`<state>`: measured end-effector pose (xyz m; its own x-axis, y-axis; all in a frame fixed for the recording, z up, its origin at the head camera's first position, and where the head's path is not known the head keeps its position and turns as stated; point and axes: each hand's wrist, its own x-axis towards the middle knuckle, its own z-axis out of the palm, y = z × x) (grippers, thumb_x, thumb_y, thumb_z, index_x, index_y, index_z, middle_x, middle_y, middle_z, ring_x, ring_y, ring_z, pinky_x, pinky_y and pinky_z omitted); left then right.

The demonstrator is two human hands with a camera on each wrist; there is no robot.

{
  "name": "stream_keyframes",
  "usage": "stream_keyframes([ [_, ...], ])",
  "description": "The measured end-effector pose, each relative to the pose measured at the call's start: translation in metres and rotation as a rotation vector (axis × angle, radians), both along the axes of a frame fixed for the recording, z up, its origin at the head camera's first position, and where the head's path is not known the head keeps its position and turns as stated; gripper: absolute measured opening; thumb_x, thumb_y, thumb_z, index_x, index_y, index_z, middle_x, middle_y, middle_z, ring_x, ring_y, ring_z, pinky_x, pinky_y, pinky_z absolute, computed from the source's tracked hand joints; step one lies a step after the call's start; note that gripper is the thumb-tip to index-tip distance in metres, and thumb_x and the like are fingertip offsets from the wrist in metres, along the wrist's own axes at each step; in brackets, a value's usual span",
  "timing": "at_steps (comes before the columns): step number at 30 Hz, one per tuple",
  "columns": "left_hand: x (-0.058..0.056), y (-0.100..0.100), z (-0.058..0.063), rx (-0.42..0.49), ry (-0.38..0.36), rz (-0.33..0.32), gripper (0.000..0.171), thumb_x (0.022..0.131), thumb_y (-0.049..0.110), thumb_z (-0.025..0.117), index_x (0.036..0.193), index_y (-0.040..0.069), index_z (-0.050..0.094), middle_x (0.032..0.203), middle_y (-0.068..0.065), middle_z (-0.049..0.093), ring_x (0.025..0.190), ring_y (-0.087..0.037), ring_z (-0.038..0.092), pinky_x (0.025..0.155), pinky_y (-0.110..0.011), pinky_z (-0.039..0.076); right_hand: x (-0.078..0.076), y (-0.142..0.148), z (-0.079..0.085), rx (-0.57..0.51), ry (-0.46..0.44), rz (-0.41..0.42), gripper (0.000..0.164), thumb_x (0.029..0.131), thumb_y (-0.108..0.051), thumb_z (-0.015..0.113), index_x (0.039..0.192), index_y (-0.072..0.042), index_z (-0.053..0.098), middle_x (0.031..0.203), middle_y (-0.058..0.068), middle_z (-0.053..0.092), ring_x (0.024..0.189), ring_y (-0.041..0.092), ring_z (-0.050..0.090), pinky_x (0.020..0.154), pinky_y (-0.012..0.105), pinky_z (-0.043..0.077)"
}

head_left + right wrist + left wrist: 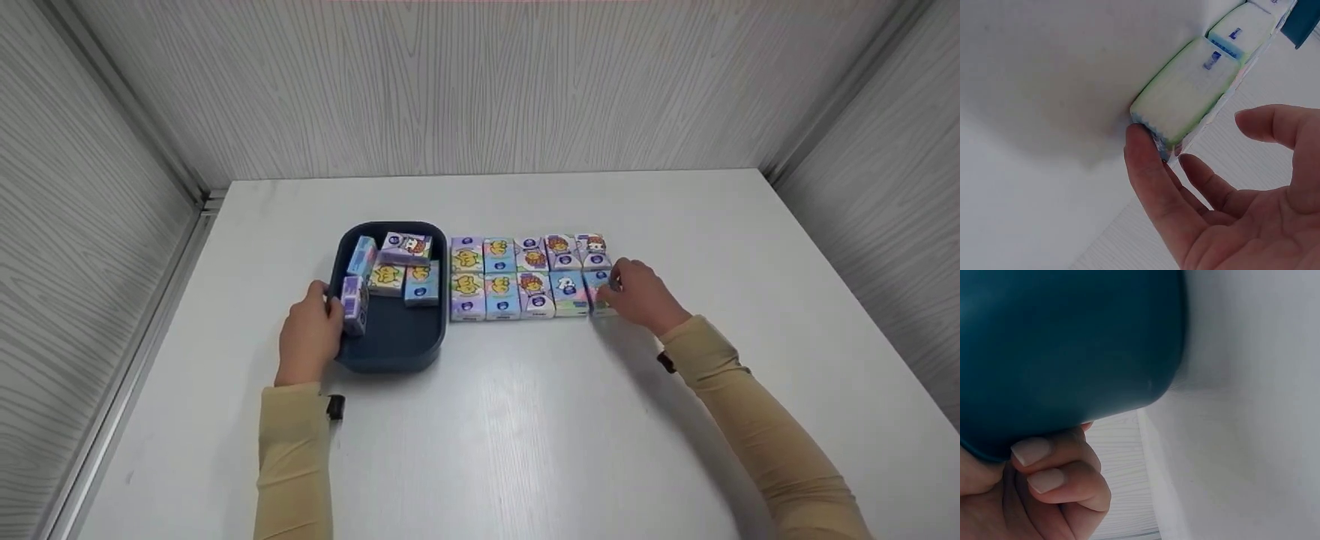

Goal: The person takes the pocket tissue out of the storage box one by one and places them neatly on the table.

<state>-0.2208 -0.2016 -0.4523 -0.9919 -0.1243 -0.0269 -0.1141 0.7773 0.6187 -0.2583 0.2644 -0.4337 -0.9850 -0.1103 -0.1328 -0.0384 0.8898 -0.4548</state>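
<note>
My left hand (pixel 309 334) grips the left rim of a dark blue rectangular bin (pixel 394 352); in the left wrist view curled fingers (pixel 1064 478) hold its edge. Several small tissue packs with cartoon prints lie in the bin, among them a purple pack (pixel 355 306) standing on edge near that hand. Right of the bin, more packs form two rows side by side. My right hand (pixel 641 294) is at the last pack (pixel 598 289) of the near row. In the right wrist view one fingertip touches that pack's end (pixel 1185 93), and the thumb stands apart from it.
The white tabletop (pixel 495 435) extends in front of the bin and the rows. Behind it rises a grey wood-grain panel (pixel 480 90), with similar panels at left and right. The bin's right wall stands close beside the leftmost packs.
</note>
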Motion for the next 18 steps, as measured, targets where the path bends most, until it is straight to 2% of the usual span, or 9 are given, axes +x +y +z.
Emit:
stream_keyframes([
  [7,0.001,-0.003,-0.001,0.014,0.007,0.007,0.039,0.102,0.024,0.038,0.131,-0.001,0.042,0.105,-0.022,0.061,0.079,-0.03,0.055,0.07,-0.042,0.043,-0.002,-0.006,0.002,-0.002,0.009,-0.001,0.03,0.093,-0.019,0.055,0.11,0.005,0.05,0.096,0.015,0.049,0.086,0.028,0.047,0.071,0.039,0.04],
  [11,0.001,-0.004,-0.001,0.002,0.033,0.008,0.038,0.102,0.024,0.038,0.13,-0.001,0.044,0.104,-0.023,0.062,0.077,-0.031,0.056,0.069,-0.044,0.044,-0.004,-0.015,0.007,0.033,0.078,0.002,0.036,0.092,-0.021,0.056,0.113,0.007,0.052,0.097,0.017,0.051,0.083,0.029,0.048,0.072,0.042,0.041],
  [14,0.0,-0.003,-0.001,-0.005,0.04,0.005,0.038,0.102,0.023,0.038,0.13,-0.001,0.044,0.104,-0.025,0.062,0.077,-0.032,0.057,0.07,-0.046,0.044,-0.007,-0.029,0.013,0.049,0.134,0.015,0.041,0.091,-0.023,0.056,0.117,0.008,0.053,0.104,0.019,0.053,0.084,0.029,0.049,0.077,0.046,0.042],
  [18,-0.001,0.0,-0.003,0.006,0.037,0.0,0.038,0.102,0.023,0.038,0.129,-0.002,0.045,0.105,-0.024,0.062,0.079,-0.031,0.057,0.073,-0.046,0.044,-0.013,-0.058,0.021,0.036,0.161,0.072,0.041,0.091,-0.024,0.059,0.119,0.006,0.055,0.112,0.02,0.056,0.09,0.029,0.051,0.082,0.047,0.043],
])
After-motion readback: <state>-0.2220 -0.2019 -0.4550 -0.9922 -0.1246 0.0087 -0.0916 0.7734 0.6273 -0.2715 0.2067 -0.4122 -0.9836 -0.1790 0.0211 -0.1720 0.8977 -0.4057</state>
